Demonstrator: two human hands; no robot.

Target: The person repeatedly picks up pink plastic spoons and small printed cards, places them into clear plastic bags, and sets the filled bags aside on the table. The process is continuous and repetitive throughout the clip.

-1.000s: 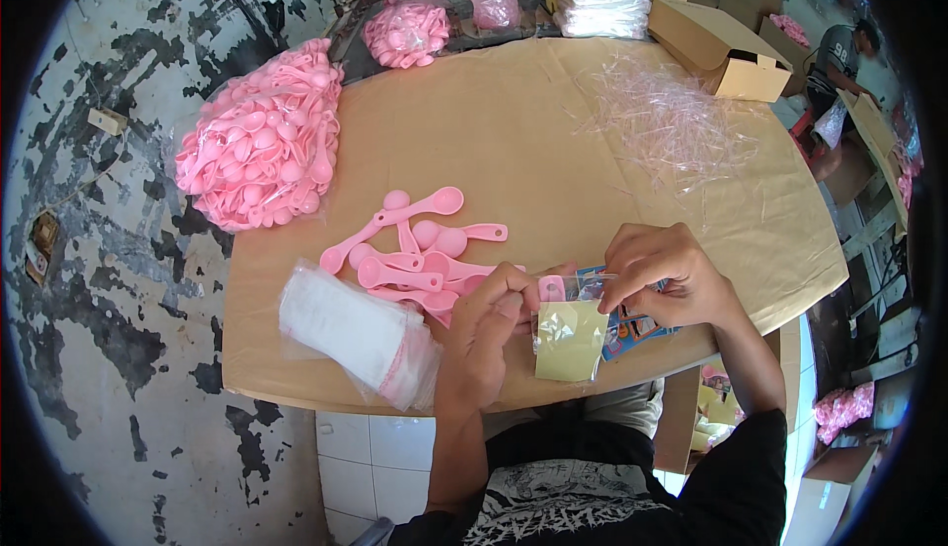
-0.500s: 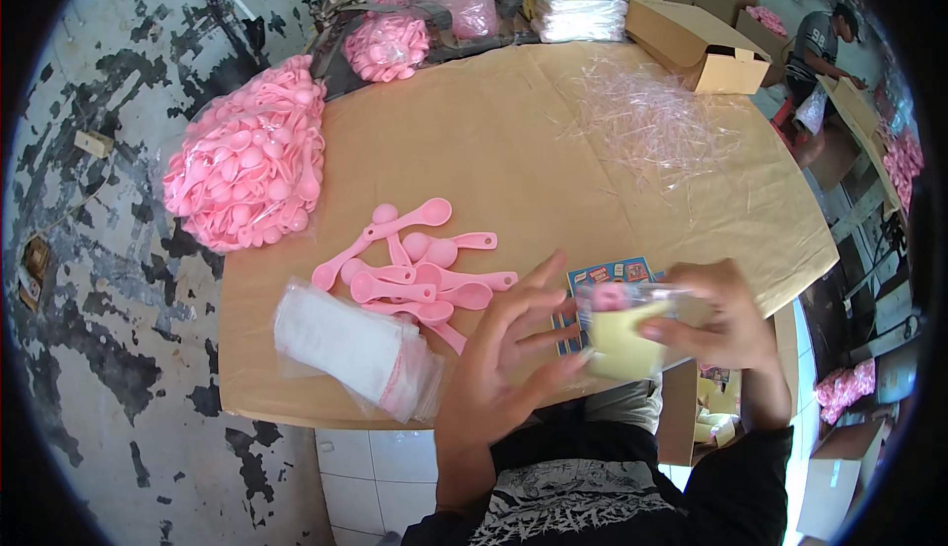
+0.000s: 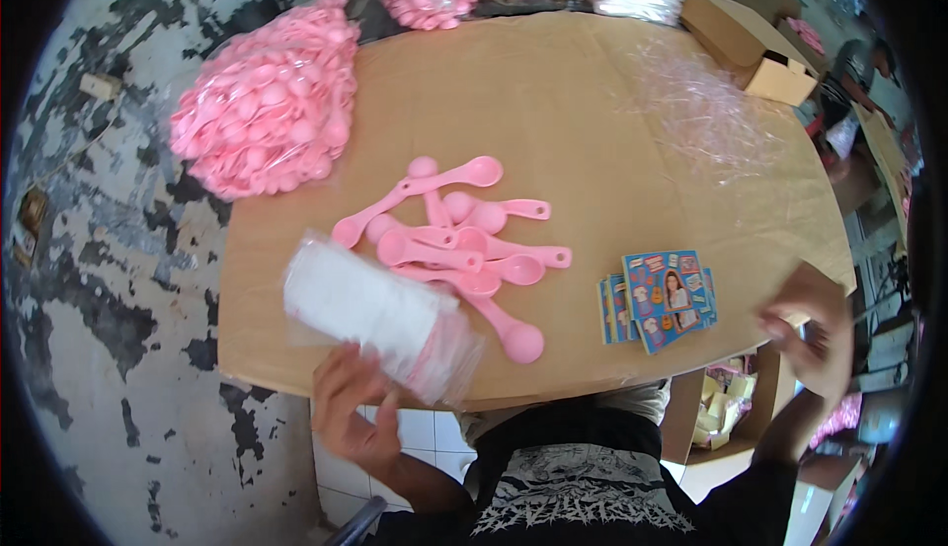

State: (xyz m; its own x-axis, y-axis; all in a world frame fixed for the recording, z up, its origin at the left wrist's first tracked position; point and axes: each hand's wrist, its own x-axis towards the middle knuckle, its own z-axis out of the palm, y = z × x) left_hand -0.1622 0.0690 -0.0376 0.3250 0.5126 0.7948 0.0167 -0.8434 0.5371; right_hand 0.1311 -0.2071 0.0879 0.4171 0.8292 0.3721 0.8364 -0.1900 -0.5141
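My left hand [image 3: 354,410] is open at the table's near edge, fingers apart. Its fingertips are at the lower side of a stack of clear plastic bags [image 3: 370,314]; contact is hard to tell. Several pink measuring spoons [image 3: 439,250] lie in a loose pile beyond the bags. On the right, my right hand [image 3: 815,329] is over the table edge with its fingers curled and smeared by motion. No object shows in it. Between the hands lies a small stack of blue printed cards [image 3: 667,299].
A large clear bag of pink spoons [image 3: 272,102] stands at the far left. Tangled clear plastic strips [image 3: 706,117] lie at the far right beside a cardboard box [image 3: 746,42]. Below the near edge, another cardboard box [image 3: 775,398] holds pale yellow packets. A co-worker [image 3: 854,72] sits beyond.
The hands have moved apart, left hand toward the bags, right hand outward. The clear packet with the pale yellow piece is gone from the hands. The view has shifted.
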